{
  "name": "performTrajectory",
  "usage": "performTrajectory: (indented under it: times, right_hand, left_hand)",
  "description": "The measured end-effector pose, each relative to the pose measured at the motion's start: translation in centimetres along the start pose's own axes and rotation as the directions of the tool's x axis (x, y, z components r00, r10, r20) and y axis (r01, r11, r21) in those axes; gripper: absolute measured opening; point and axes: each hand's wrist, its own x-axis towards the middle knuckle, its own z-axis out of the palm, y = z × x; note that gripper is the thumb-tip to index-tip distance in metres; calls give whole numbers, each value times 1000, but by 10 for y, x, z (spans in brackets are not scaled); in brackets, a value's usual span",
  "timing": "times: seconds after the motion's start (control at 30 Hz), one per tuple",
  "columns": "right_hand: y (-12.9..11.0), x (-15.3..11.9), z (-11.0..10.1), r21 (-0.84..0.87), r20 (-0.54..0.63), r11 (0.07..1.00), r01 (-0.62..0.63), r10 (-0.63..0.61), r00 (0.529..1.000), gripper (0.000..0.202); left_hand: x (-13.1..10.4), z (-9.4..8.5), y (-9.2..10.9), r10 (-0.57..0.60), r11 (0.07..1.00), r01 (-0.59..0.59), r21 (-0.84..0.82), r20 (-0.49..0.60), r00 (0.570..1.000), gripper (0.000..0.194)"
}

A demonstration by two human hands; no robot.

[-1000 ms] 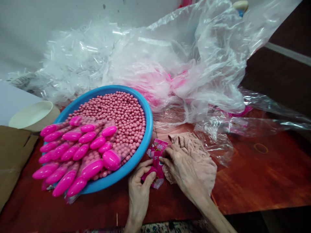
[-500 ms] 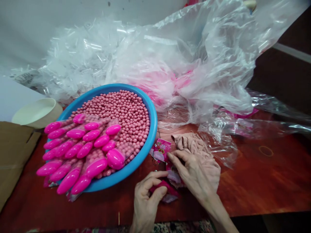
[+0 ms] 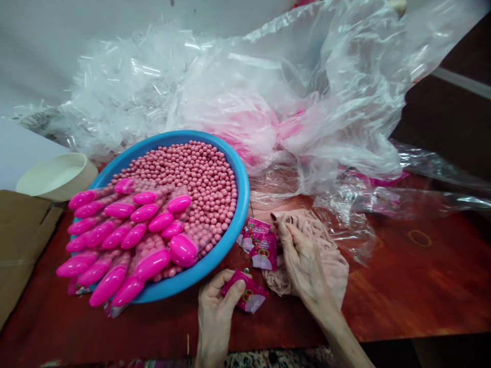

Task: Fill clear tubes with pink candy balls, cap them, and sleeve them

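dim, cool light; glare on plastic; soft blur

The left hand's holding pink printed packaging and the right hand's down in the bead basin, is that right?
Not quite: the head view shows the right hand at the crumpled beige cloth, not in the bead basin. The left hand does hold pink printed packaging.

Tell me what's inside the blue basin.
The basin holds pink balls, with pink-ended bags heaped on its left part. The bottom and whatever lies beneath the bags are covered.
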Motion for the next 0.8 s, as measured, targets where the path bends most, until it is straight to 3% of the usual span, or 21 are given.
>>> performTrajectory:
  times: [0.3, 0.43, 0.5, 0.63, 0.8]
  right_hand:
    - [-9, 1, 14, -65, -63, 998, 12, -16, 998, 24]
    - [-24, 2, 3, -114, -122, 993, 35, -49, 991, 21]
    - [-30, -6, -7, -89, -56, 994, 58, -63, 996, 18]
    - [-38, -33, -18, 78, 219, 997, 29, -46, 975, 18]
    - [-41, -46, -18, 160, 131, 985, 63, -85, 988, 17]
  left_hand:
    - [0, 8, 0, -126, 970, 100, -221, -105, 986, 21]
    - [0, 18, 12, -155, 940, 106, -323, -130, 979, 25]
    - [1, 22, 16, -156, 930, 103, -352, -126, 980, 26]
    - [1, 25, 17, -136, 926, 76, -369, -140, 981, 26]
    - [-5, 24, 13, -82, 935, 36, -354, -115, 990, 28]
